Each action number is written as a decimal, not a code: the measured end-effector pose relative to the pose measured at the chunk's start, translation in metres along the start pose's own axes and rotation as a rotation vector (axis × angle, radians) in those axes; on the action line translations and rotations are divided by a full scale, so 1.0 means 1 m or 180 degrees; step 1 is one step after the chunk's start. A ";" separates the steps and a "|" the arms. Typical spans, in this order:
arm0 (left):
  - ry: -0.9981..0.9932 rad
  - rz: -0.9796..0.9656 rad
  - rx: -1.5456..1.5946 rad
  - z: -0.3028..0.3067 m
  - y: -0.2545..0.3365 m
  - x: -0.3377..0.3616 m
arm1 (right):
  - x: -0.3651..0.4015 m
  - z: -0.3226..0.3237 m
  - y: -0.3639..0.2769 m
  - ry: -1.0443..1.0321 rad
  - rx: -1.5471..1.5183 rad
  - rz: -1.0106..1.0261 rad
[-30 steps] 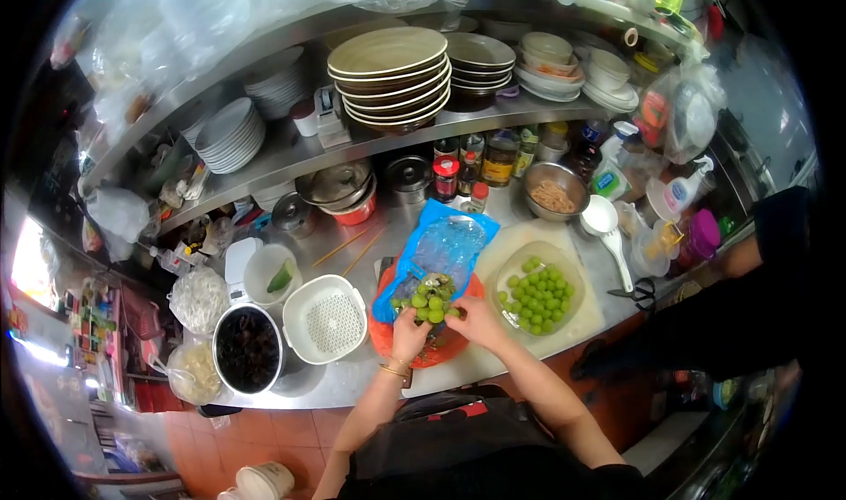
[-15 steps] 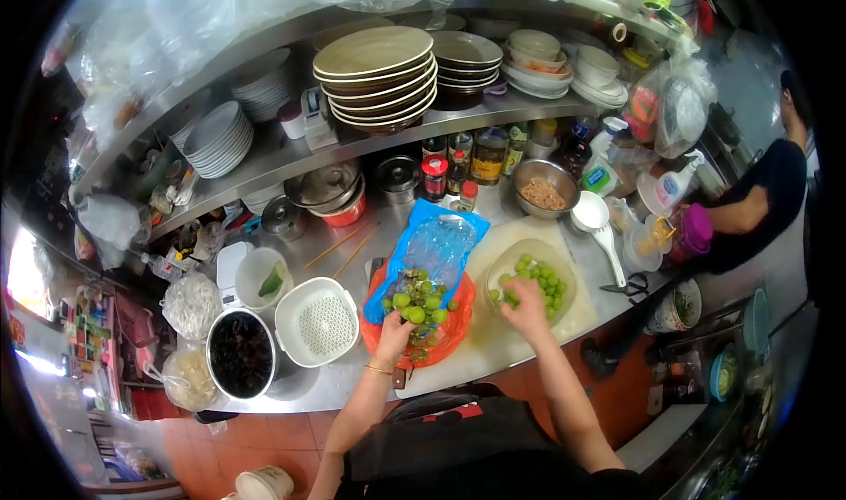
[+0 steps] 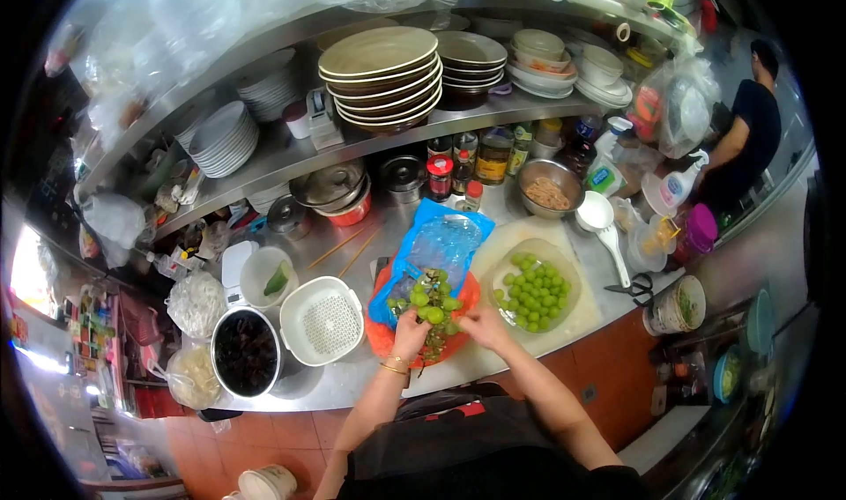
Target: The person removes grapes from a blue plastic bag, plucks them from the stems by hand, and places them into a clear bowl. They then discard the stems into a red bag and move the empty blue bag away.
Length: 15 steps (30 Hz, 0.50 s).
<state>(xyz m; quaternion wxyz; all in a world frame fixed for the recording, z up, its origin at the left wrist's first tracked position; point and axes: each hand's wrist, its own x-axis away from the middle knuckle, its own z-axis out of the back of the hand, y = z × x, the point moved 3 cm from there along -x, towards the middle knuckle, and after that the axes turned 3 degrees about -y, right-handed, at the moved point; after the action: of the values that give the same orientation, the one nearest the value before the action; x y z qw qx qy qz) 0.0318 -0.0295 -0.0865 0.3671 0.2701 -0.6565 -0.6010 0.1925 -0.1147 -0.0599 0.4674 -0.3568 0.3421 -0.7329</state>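
My left hand (image 3: 410, 333) grips a bunch of green grapes (image 3: 432, 304) by its lower left side. The bunch hangs over a red plastic bag (image 3: 381, 334) and a blue plastic bag (image 3: 441, 240). At the bunch's right edge, my right hand (image 3: 486, 331) has its thumb and fingers pinched on a grape, which they partly hide. Just beyond that hand, a clear bowl (image 3: 571, 281) holds many loose green grapes (image 3: 536, 293) on a pale cutting board (image 3: 573, 331).
To the left stand a white colander (image 3: 289, 322) and a pot of dark soaked food (image 3: 245, 352). A metal bowl of meat (image 3: 548, 188), white ladle (image 3: 608, 236) and scissors (image 3: 636, 288) are to the right. Stacked plates (image 3: 379, 55) fill the shelf. A person (image 3: 749, 134) stands at far right.
My right hand has moved left from the bowl of loose grapes to the bunch. My left hand still holds the bunch, shifted slightly right. The other person has moved back from the counter.
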 end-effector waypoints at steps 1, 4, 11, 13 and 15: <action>0.0112 0.0016 -0.0065 0.003 0.000 0.000 | 0.004 0.009 0.004 0.0043 -0.0249 -0.0178; 0.0025 0.0251 0.0806 0.012 -0.014 -0.004 | 0.010 0.052 0.023 0.0211 0.0267 -0.0300; -0.0329 0.0654 0.1487 0.000 -0.006 -0.007 | 0.002 0.032 0.017 0.0411 0.0571 0.0634; -0.0402 0.0653 0.1420 -0.006 -0.008 -0.010 | -0.006 0.001 0.002 0.0441 -0.0264 0.0944; -0.0407 0.0587 0.1472 -0.009 -0.007 -0.011 | -0.014 -0.015 -0.003 0.0644 -0.0455 0.1100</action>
<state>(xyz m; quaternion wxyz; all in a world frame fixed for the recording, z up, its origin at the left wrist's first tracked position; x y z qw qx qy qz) 0.0451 -0.0268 -0.0955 0.3066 0.2473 -0.8203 -0.4147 0.1823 -0.0984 -0.0676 0.5229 -0.2497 0.4945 -0.6478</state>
